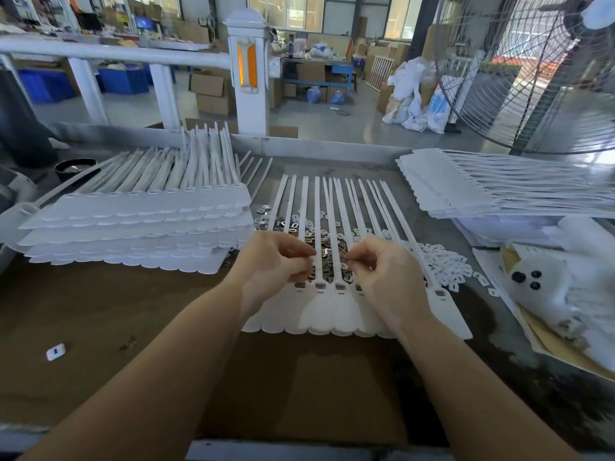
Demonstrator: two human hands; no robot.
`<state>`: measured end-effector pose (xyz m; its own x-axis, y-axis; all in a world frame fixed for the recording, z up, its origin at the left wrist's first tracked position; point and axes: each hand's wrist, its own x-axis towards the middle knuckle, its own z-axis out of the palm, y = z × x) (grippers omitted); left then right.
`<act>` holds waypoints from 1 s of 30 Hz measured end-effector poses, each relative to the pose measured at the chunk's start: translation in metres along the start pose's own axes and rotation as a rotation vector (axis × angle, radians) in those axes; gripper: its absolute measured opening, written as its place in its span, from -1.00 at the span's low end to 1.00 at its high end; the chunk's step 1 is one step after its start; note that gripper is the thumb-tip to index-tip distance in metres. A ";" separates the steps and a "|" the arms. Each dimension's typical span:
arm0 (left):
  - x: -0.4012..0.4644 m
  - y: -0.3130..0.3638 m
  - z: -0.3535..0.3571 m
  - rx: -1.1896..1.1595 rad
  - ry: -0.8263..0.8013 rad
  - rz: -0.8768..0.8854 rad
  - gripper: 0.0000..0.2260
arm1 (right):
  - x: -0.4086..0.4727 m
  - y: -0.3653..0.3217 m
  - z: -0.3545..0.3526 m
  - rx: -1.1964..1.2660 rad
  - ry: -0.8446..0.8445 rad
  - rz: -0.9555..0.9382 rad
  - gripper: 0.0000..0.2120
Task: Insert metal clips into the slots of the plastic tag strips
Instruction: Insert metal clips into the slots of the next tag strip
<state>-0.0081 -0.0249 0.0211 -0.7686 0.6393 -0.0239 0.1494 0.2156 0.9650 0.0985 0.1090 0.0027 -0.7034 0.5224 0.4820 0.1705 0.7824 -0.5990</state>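
My left hand (276, 261) and right hand (379, 271) each pinch a small item, likely metal clips, above the flat white plastic tag strip (332, 314). Loose silver clips (299, 226) underneath could snag it and spoil seating.

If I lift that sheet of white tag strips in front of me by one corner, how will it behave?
The tag strip sheet looks thin, so it would probably sag and feel light. Its long tails lie splayed unevenly, suggesting they would flop. Loose metal clips underneath might scatter.
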 end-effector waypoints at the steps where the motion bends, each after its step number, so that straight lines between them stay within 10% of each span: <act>1: 0.000 0.000 -0.002 0.052 0.009 0.004 -0.85 | 0.000 0.002 0.000 -0.029 -0.002 0.006 -0.90; 30: 0.011 0.015 -0.037 0.701 -0.170 -0.051 -0.96 | -0.006 0.006 0.003 -0.067 -0.045 0.010 -0.91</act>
<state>-0.0369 -0.0420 0.0449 -0.6863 0.7096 -0.1594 0.5238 0.6343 0.5686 0.1015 0.1093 -0.0060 -0.7311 0.5163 0.4461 0.2229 0.7987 -0.5589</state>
